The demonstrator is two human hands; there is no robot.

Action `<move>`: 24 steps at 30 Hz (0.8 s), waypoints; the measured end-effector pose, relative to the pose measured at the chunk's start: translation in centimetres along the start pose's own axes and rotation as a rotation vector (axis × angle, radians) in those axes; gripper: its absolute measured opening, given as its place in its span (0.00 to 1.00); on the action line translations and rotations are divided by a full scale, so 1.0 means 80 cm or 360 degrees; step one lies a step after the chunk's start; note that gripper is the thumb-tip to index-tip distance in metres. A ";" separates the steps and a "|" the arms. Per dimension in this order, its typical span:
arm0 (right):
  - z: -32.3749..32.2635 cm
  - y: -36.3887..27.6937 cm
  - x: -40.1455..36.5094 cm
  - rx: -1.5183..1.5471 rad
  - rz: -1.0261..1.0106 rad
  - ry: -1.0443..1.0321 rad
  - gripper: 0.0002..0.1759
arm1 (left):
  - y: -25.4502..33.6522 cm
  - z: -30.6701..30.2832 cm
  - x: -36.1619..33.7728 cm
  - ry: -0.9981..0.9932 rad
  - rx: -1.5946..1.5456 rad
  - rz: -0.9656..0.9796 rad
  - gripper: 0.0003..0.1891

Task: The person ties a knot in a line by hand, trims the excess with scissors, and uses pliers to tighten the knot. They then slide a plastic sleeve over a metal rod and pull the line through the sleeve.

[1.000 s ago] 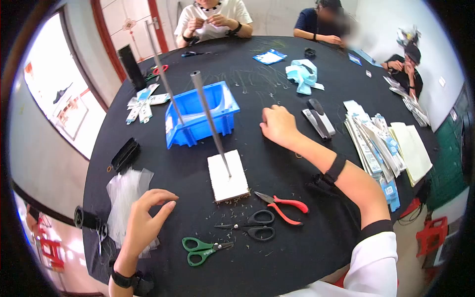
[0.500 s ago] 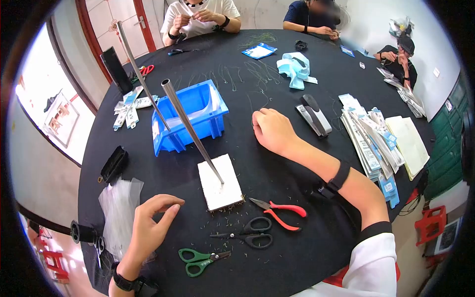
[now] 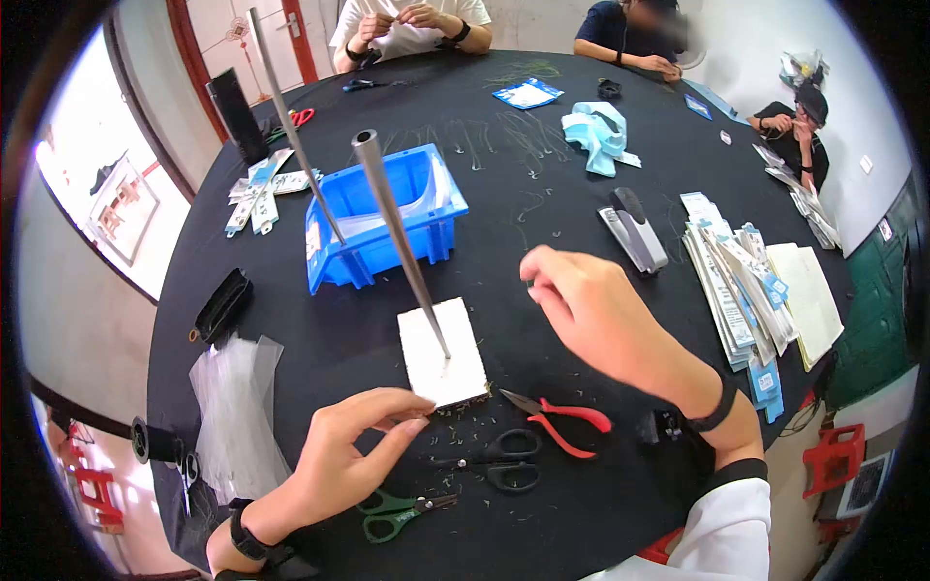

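My left hand (image 3: pixel 354 447) hovers over the near edge of a white base (image 3: pixel 438 382), thumb and fingertips slightly apart with nothing visible between them. A metal rod (image 3: pixel 402 232) stands up from that base. My right hand (image 3: pixel 591 305) is raised to the right of the base, its fingertips pinched together; a tiny dark bit shows there, too small to name. Below the hands lie red-handled pliers (image 3: pixel 573 418), black scissors (image 3: pixel 511 461) and green-handled scissors (image 3: pixel 390 521), partly behind my left wrist. Fine lines with small hooks (image 3: pixel 531 203) rest beyond my right hand.
A blue bin (image 3: pixel 383 259) with clear plastic sheets stands behind the rod. A stapler (image 3: pixel 635 234) and stacked printed cards (image 3: pixel 722 290) are at the right. Clear bags (image 3: pixel 232 416) lie at the left. Several people sit around the far side of the black-covered table.
My right hand has drawn back toward me and right from the hooked lines, fingertips still pinched. My left hand has moved right and up to the base. The view has shifted slightly.
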State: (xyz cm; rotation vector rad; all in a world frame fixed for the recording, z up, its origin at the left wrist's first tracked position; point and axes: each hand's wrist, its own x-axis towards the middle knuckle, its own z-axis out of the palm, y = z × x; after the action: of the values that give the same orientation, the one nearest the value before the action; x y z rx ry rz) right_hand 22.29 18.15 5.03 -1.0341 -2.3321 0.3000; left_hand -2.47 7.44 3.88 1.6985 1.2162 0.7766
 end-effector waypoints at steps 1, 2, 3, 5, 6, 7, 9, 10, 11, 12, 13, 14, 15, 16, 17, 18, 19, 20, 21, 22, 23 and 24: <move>-0.003 -0.013 -0.004 0.0019 -0.0058 -0.0093 0.07 | 0.002 0.002 0.000 0.0044 -0.0016 0.0049 0.15; -0.006 -0.026 -0.010 0.0036 -0.0116 -0.0189 0.07 | 0.007 0.010 0.003 0.0088 -0.0035 0.0099 0.17; -0.008 -0.039 -0.016 0.0051 -0.0173 -0.0286 0.08 | 0.010 0.014 0.004 0.0130 -0.0055 0.0149 0.20; -0.009 -0.062 -0.030 0.0155 -0.0386 -0.0488 0.10 | 0.008 0.021 0.007 0.0070 0.0100 0.0335 0.31; -0.005 -0.069 -0.035 0.0356 -0.0488 -0.0459 0.11 | 0.007 0.025 0.005 0.0048 0.0117 0.0386 0.31; -0.005 -0.077 -0.039 0.0409 -0.0515 -0.0530 0.11 | 0.007 0.029 0.004 0.0024 0.0133 0.0438 0.32; 0.002 -0.083 -0.043 0.0446 -0.0705 -0.0431 0.12 | 0.008 0.034 0.001 -0.0065 -0.0073 0.0430 0.21; 0.001 -0.084 -0.044 0.0435 -0.0680 -0.0438 0.12 | 0.002 0.028 0.001 -0.0154 0.0041 0.0521 0.18; -0.001 -0.087 -0.045 0.0426 -0.0655 -0.0444 0.12 | -0.002 0.026 0.000 -0.0244 0.0157 0.0610 0.15; -0.001 -0.088 -0.046 0.0418 -0.0633 -0.0449 0.12 | -0.002 0.030 -0.001 -0.0199 0.0083 0.0582 0.06; 0.001 -0.088 -0.046 0.0427 -0.0643 -0.0398 0.12 | 0.001 0.029 -0.006 -0.0250 -0.0009 0.0385 0.05; 0.004 -0.087 -0.046 0.0433 -0.0653 -0.0347 0.13 | 0.007 0.027 -0.011 -0.0297 -0.0102 0.0190 0.05; 0.005 -0.086 -0.045 0.0436 -0.0665 -0.0295 0.14 | 0.011 0.026 -0.015 -0.0342 -0.0195 0.0000 0.05; 0.005 -0.086 -0.045 0.0428 -0.0694 -0.0254 0.13 | 0.011 0.026 -0.016 -0.0364 -0.0288 -0.0014 0.05; 0.006 -0.087 -0.045 0.0429 -0.0704 -0.0235 0.14 | 0.011 0.025 -0.017 -0.0387 -0.0381 -0.0025 0.06; 0.007 -0.088 -0.045 0.0430 -0.0711 -0.0218 0.14 | 0.010 0.024 -0.018 -0.0410 -0.0475 -0.0036 0.08; 0.008 -0.089 -0.045 0.0430 -0.0721 -0.0201 0.14 | 0.008 0.023 -0.019 -0.0433 -0.0571 -0.0046 0.10; 0.011 -0.089 -0.046 0.0445 -0.0709 -0.0239 0.13 | 0.006 0.022 -0.020 -0.0465 -0.0730 -0.0092 0.11; 0.014 -0.089 -0.048 0.0458 -0.0696 -0.0274 0.12 | 0.004 0.021 -0.021 -0.0501 -0.0887 -0.0136 0.13; 0.018 -0.089 -0.051 0.0473 -0.0676 -0.0308 0.12 | 0.001 0.020 -0.022 -0.0542 -0.1045 -0.0186 0.15; 0.024 -0.089 -0.054 0.0507 -0.0674 -0.0264 0.11 | -0.003 0.019 -0.022 -0.0538 -0.1223 -0.0173 0.16; 0.031 -0.090 -0.057 0.0542 -0.0669 -0.0223 0.11 | -0.008 0.019 -0.021 -0.0535 -0.1404 -0.0162 0.17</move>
State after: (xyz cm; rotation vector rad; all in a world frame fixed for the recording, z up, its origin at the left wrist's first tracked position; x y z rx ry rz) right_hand 18.94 10.02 4.15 -0.3592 -2.4372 0.5898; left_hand -1.97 5.48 2.68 0.9686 0.5731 0.7656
